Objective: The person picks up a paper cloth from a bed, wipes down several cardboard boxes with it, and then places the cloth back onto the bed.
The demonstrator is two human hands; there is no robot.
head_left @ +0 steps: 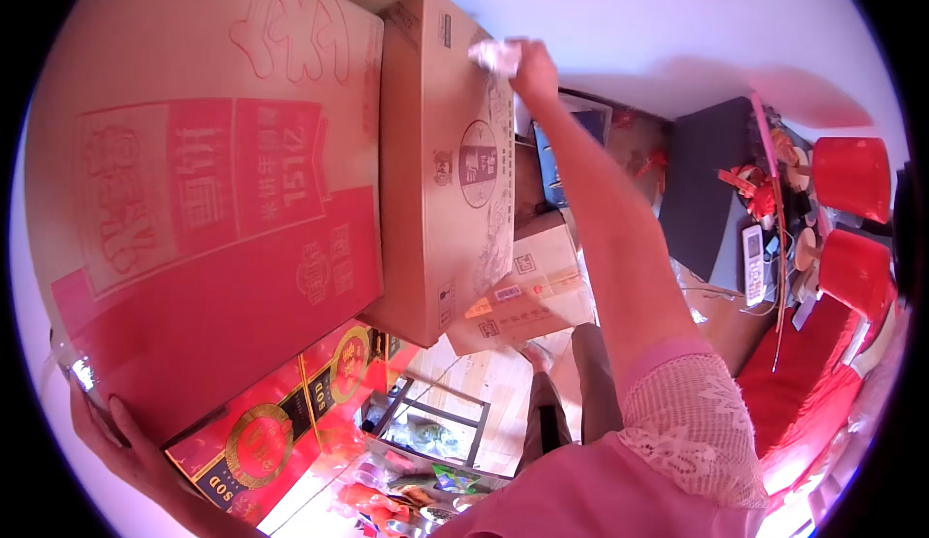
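My right hand [535, 72], at the upper middle, is closed round a crumpled pale cloth or tissue [496, 56]. It is beside the upper edge of a tall brown carton [455, 151] with dark printing. My left hand [116, 432] is at the lower left, by the bottom corner of a large brown and red carton [223, 190]. Its fingers are partly spread, and a shiny clear piece [82, 373] shows next to them; whether the hand grips anything is unclear.
Red SOD boxes [281, 432] lie below the large carton. A smaller carton [532, 291] is on the floor near my legs. Right of my arm stand a dark cabinet [706, 185], a white remote [753, 265] and red chairs [852, 178]. A dark-framed rack [440, 422] is at lower centre.
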